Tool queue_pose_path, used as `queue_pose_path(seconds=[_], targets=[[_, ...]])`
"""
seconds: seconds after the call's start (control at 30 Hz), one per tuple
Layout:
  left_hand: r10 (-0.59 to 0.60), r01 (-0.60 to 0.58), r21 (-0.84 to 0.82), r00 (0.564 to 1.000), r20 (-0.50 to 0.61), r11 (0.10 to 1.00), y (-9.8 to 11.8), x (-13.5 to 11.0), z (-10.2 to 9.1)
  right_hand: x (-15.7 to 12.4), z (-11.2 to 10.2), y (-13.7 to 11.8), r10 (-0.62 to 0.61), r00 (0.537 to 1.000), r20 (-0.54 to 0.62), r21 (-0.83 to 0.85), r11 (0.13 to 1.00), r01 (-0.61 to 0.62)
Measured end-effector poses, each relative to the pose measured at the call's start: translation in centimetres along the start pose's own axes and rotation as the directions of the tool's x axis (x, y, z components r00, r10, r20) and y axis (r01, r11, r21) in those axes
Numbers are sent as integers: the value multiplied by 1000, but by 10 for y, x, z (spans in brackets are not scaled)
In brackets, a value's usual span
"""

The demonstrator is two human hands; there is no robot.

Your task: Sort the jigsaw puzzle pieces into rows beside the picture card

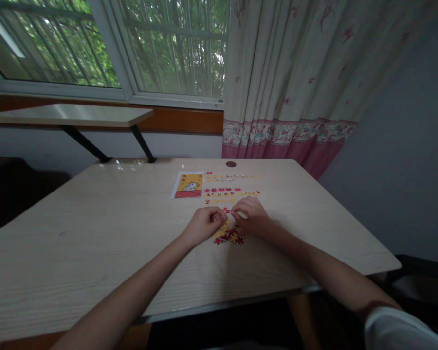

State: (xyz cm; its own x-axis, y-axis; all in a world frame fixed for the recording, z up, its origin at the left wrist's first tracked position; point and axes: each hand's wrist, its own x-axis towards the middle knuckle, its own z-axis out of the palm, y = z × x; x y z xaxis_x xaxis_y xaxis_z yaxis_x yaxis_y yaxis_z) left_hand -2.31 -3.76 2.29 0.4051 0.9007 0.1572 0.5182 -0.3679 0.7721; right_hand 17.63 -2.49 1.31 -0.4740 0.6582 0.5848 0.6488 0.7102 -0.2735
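My left hand (204, 225) has its fingers curled together in a pinch at the left edge of a loose pile of jigsaw pieces (233, 237). Opposite it, my right hand (253, 215) also pinches, thumb and forefinger pressed together. Anything in either pinch is too small to make out. A red jigsaw piece (226, 210) shows between the two sets of fingertips; whether it is touched or lies on the table I cannot tell. Beyond the hands, red pieces (222, 190) and yellow pieces (219, 201) lie in rows beside a picture sheet (188, 185) with a white animal on yellow and red.
All this lies on a pale wooden table (131, 233). A raised shelf (73, 114) on black supports stands at the back left. Near the far edge is a dark round disc (231, 164). A window (175, 48) and a curtain (270, 73) are behind.
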Motion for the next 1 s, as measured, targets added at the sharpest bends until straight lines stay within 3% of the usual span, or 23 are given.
queue_pose_path(seconds=[0.1,0.27,0.67,0.87,1.0], targets=[[14,-5,177,999,-52,984,1,0,-3,1,5,5,81,987,138,-18,997,-80],[14,11,295,997,-82,955,-2,3,-6,5,11,5,206,942,264,-50,979,-200],[62,-58,479,998,8,876,-3,4,-3,8,17,9,163,948,274,89,977,-194],[87,-72,408,996,-19,910,-5,5,-3,7,19,10,143,956,258,123,976,-179],[67,-46,268,995,-73,962,-7,6,0,6,17,7,139,978,154,138,977,-160]])
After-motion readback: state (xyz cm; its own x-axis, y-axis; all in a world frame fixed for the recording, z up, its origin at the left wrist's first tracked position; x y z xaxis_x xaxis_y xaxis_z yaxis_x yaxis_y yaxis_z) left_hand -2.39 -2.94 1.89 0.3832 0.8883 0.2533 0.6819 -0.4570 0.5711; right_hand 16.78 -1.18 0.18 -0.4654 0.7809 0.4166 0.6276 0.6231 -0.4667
